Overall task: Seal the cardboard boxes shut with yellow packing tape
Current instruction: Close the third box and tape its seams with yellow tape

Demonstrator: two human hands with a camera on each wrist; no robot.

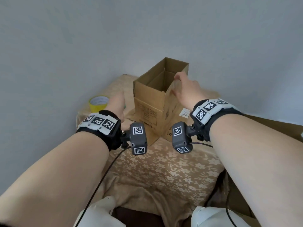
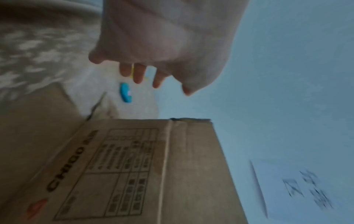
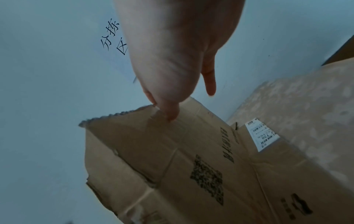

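An open brown cardboard box (image 1: 152,102) stands upright on the flower-patterned cloth (image 1: 164,169), its top flaps up. My right hand (image 1: 176,85) pinches the upper edge of the right flap (image 3: 145,133), thumb (image 3: 172,113) on the outer face and a finger over the rim. The roll of yellow packing tape (image 1: 98,103) sits at the far left of the table. My left hand (image 1: 118,102) hovers between the tape and the box's left side (image 2: 153,166). Its fingers (image 2: 138,75) hang relaxed and hold nothing; that view is blurred.
The box's lower flaps lie spread flat on the cloth, one with a white label (image 1: 186,113). A small blue object (image 2: 125,92) lies near the tape. More cardboard (image 1: 270,128) stands at the right. A grey wall is close behind. Cables hang from both wrists.
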